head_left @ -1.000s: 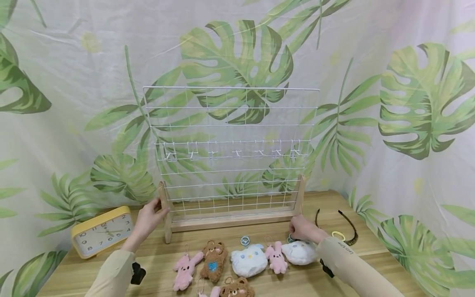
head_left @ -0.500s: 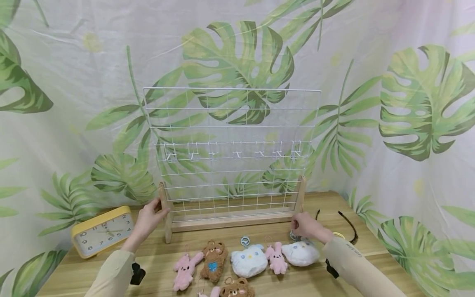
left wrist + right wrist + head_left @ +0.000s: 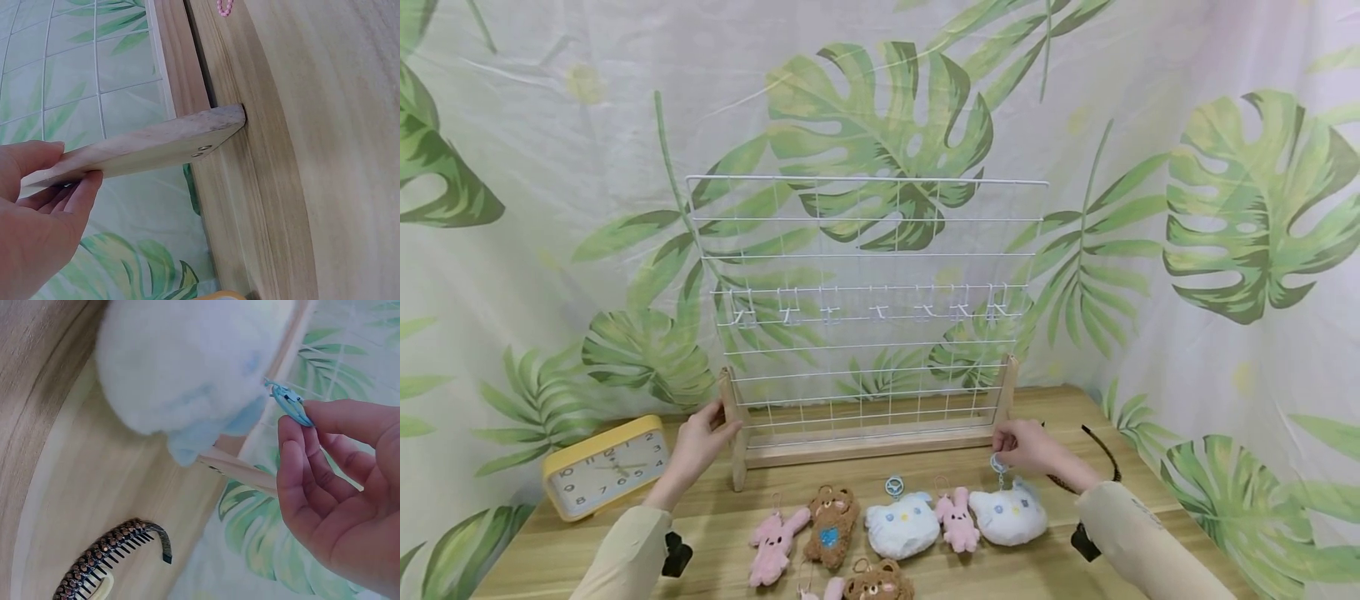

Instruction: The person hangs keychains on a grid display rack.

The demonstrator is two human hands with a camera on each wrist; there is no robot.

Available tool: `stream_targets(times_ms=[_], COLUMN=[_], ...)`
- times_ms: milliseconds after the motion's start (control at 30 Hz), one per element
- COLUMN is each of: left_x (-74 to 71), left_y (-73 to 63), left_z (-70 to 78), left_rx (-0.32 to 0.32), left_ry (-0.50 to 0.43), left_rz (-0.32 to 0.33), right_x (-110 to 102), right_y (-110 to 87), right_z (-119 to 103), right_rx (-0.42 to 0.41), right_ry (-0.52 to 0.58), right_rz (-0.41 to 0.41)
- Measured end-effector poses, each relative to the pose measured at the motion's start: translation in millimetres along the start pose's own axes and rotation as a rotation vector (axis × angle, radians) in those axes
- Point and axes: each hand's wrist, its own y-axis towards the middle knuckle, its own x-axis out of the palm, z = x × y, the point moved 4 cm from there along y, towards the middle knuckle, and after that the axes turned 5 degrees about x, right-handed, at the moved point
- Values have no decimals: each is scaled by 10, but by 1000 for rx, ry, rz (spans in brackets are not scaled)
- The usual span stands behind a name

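My right hand pinches the light-blue ring of a white plush cat-head keychain between thumb and fingers. The plush head is upright below the ring, its face toward me, at the right of the toy row. My left hand grips the left wooden upright of a display rack, thumb on one side and fingers on the other. The rack's white wire grid carries several clear hooks in a row, with nothing hanging on them.
Left of the held keychain lie a pink bunny, another white cat head, a brown bear and a second bunny. More plush toys lie in front. A yellow clock stands left; a toothed headband lies right.
My right hand has moved slightly right and up, raising the blue ring. The white cat head has tipped from lying back to upright. My left hand stays on the rack.
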Motion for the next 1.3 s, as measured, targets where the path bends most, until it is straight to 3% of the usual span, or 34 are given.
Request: stream_targets(times_ms=[400, 633, 967, 1300], left_x=[-3, 2, -1, 26], left_y=[-34, -45, -30, -4], left_z=[-57, -80, -69, -81], left_rx=[12, 12, 10, 16], left_ry=[-24, -22, -24, -28], left_rz=[11, 11, 4, 8], right_x=[-204, -369, -727, -1166], right_y=[-197, -315, -237, -139], right_z=[-140, -208, -345, -605], right_rx=[-84, -53, -29, -42], right_ry=[80, 51, 9, 21], right_rz=[3, 56, 259, 395])
